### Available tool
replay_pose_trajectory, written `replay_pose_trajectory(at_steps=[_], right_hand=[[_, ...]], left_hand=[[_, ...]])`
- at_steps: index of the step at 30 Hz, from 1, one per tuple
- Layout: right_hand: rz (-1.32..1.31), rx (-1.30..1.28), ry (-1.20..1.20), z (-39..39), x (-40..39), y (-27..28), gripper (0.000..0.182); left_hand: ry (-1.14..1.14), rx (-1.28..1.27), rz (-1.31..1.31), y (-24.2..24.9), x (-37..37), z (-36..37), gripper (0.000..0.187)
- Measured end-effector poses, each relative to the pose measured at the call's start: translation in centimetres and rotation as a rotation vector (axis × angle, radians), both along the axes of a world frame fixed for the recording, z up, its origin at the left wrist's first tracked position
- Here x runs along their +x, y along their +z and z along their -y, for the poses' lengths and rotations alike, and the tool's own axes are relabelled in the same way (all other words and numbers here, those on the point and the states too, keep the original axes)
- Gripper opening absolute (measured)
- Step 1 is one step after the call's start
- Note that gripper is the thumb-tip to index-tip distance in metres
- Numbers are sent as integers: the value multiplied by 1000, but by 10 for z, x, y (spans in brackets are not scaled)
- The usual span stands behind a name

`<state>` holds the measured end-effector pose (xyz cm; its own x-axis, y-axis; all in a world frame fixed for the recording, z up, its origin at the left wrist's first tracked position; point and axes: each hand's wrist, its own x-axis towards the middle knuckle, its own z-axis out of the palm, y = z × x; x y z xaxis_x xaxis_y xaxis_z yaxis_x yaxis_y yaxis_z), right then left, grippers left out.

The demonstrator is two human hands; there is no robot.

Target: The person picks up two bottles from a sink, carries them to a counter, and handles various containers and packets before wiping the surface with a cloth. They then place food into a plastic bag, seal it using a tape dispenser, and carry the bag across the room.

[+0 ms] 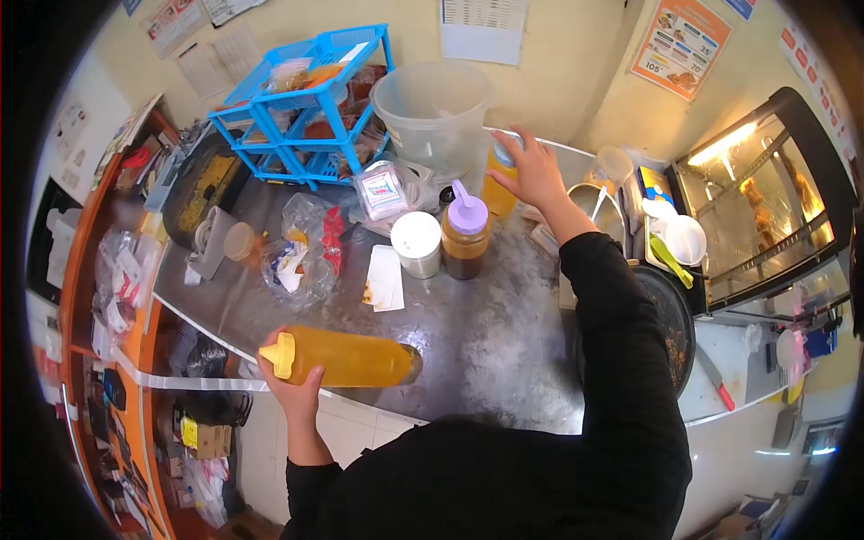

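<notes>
My left hand (295,382) is wrapped round the cap end of a large squeeze bottle (346,357) of yellow liquid with a yellow cap, tipped on its side above the front edge of the metal table (504,333). My right hand (533,171) is at the top of another yellow bottle (499,191) with a pale blue lid, its fingers curved around the lid. Just left of that bottle stand a brown-filled jar (464,247) with a purple lid and a white-topped container (418,245).
Blue basket racks (310,112) and a big translucent tub (432,108) stand at the back. A plastic bag (301,256) lies at the left. On the right are a black round pan (664,328), a red-handled knife (715,380) and a lit glass cabinet (760,198).
</notes>
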<state>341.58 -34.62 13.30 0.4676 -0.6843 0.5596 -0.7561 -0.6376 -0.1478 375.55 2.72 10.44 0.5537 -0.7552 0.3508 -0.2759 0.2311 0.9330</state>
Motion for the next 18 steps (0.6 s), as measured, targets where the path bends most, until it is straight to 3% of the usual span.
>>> replay_pose_trajectory(at_steps=[18], right_hand=[[98, 70, -25, 16, -5, -8, 61]], left_hand=[[-67, -6, -33, -5, 2, 14, 82]])
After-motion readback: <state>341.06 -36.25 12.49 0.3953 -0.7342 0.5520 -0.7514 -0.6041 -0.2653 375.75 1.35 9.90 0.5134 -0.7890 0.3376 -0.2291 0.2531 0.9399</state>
